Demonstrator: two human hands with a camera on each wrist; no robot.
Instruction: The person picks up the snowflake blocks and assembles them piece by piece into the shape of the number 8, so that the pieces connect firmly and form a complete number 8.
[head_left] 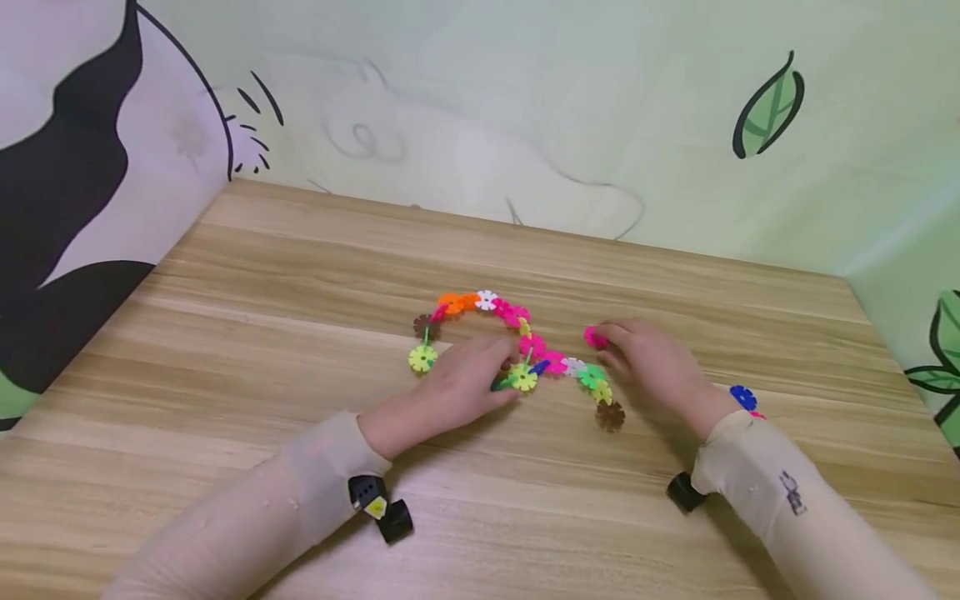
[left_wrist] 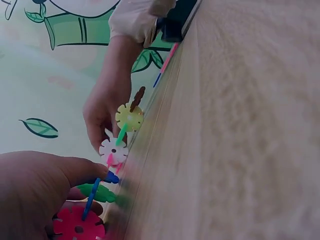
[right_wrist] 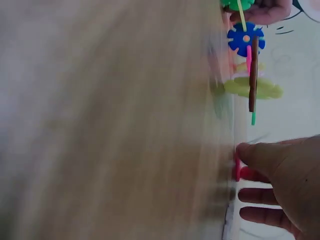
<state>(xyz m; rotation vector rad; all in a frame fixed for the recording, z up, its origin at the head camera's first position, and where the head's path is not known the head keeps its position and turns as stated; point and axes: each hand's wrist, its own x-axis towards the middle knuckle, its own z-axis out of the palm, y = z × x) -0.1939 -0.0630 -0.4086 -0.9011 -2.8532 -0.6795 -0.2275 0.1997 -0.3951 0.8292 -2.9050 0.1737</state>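
Note:
A chain of notched plastic snowflake discs, in orange, white, pink, green and brown, curves across the wooden table, its top arc marked by a white disc [head_left: 486, 300]. My left hand [head_left: 468, 379] grips the chain at its lower middle, beside a yellow-green disc [head_left: 523, 377]; in the left wrist view the thumb meets a blue disc [left_wrist: 91, 197]. Right of the chain, my right hand [head_left: 663, 358] pinches a separate pink disc [head_left: 594, 337] low over the table. The right wrist view shows this pink disc [right_wrist: 237, 169] edge-on at the thumb tip. A brown disc [head_left: 610, 416] ends the chain.
A loose blue disc [head_left: 743, 397] lies by the right wrist, with a pink one partly hidden under the sleeve. The table [head_left: 300, 250] meets a painted wall [head_left: 465, 125] at the back and at both sides.

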